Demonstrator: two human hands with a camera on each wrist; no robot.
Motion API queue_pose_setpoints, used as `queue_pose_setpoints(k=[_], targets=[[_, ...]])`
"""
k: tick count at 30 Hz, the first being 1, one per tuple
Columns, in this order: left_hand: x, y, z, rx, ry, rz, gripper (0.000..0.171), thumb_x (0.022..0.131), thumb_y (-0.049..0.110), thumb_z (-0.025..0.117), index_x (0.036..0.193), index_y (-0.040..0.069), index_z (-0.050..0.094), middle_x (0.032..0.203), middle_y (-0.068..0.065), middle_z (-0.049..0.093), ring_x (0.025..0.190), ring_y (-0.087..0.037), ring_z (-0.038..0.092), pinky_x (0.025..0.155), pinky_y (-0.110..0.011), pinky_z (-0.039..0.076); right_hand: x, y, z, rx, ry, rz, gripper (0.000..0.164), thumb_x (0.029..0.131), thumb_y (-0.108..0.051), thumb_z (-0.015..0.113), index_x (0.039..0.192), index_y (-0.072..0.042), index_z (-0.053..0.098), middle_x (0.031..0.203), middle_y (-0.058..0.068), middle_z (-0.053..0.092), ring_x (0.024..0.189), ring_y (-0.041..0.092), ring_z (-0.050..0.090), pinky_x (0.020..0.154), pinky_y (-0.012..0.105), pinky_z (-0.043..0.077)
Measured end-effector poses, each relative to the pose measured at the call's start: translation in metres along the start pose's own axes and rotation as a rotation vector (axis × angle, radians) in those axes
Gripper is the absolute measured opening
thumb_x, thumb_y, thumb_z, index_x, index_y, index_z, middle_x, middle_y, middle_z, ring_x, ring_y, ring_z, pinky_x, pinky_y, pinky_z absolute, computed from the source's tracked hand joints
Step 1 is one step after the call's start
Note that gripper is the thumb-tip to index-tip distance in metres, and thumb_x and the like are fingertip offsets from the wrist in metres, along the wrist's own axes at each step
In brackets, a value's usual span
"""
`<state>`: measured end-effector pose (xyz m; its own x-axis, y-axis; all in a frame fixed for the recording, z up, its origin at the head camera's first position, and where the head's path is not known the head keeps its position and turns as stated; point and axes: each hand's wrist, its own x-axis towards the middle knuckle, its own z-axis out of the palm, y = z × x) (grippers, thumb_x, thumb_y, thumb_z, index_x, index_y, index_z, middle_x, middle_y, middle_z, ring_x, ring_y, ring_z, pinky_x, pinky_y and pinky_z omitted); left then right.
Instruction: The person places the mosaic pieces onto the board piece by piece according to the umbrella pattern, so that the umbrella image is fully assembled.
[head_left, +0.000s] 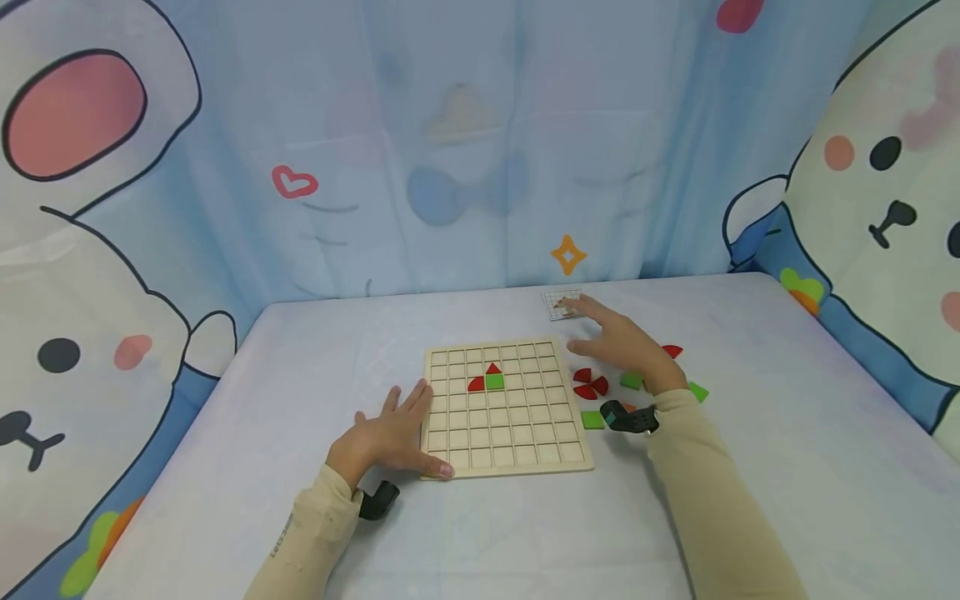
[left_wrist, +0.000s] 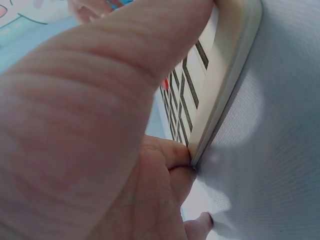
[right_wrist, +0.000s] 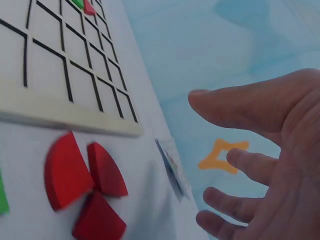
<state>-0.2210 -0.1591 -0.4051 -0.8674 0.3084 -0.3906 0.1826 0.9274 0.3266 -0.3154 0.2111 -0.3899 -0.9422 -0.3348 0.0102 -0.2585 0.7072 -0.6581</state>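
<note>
A wooden grid board (head_left: 517, 472) lies on the table, bearing a red triangle (head_left: 492, 368), a green square (head_left: 494, 382) and a red quarter-circle (head_left: 476, 384). My left hand (head_left: 386, 437) rests along its left edge, fingers spread, with the thumb at the near left corner; the left wrist view shows fingers touching the board's side (left_wrist: 225, 65). Raised over the table right of the board, my right hand (head_left: 622, 340) has its fingers apart and holds nothing. Its fingertips are nearest a small printed card (head_left: 557, 310), partly covered in the head view; the right wrist view shows the card (right_wrist: 174, 165) apart from them.
Right of the board lie red quarter-circles (head_left: 584, 392), green squares (head_left: 592, 420) and an orange piece (head_left: 630, 408), some partly hidden by the right arm. Another red piece (head_left: 672, 351) lies beyond the wrist. A patterned blue curtain (head_left: 480, 208) stands behind the table.
</note>
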Motion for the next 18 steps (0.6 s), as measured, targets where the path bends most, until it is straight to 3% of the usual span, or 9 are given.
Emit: queue_pose_setpoints(k=[7, 12, 18], targets=[[0.001, 0.0, 0.0, 0.005, -0.002, 0.002, 0.131, 0.081, 0.062, 0.088, 0.173, 0.009, 0.011, 0.181, -0.005, 0.002, 0.163, -0.043, 0.0, 0.113, -0.086, 0.009, -0.006, 0.019, -0.017, -0.035, 0.001, 0.125, 0.086, 0.103, -0.021, 0.07, 0.171, -0.006, 0.019, 0.175, 0.028, 0.007, 0.158, 0.054, 0.011, 0.12, 0.074, 0.017], [0.0, -0.001, 0.0, 0.009, -0.002, -0.006, 0.13, 0.082, 0.062, 0.088, 0.173, 0.008, 0.012, 0.181, -0.006, 0.003, 0.163, -0.044, 0.0, 0.113, -0.086, 0.01, -0.013, 0.037, -0.03, -0.057, 0.033, 0.198, 0.084, 0.105, -0.01, 0.064, 0.171, -0.004, 0.013, 0.173, 0.032, 0.009, 0.152, 0.06, 0.021, 0.118, 0.073, 0.023], [-0.002, -0.002, -0.001, 0.01, 0.0, -0.004, 0.13, 0.082, 0.062, 0.088, 0.173, 0.008, 0.013, 0.18, -0.007, 0.003, 0.163, -0.045, 0.001, 0.113, -0.086, 0.01, -0.027, 0.054, -0.045, -0.116, 0.06, 0.255, 0.07, 0.104, -0.003, 0.058, 0.165, 0.007, 0.024, 0.164, 0.042, 0.022, 0.146, 0.063, 0.028, 0.115, 0.074, 0.029]])
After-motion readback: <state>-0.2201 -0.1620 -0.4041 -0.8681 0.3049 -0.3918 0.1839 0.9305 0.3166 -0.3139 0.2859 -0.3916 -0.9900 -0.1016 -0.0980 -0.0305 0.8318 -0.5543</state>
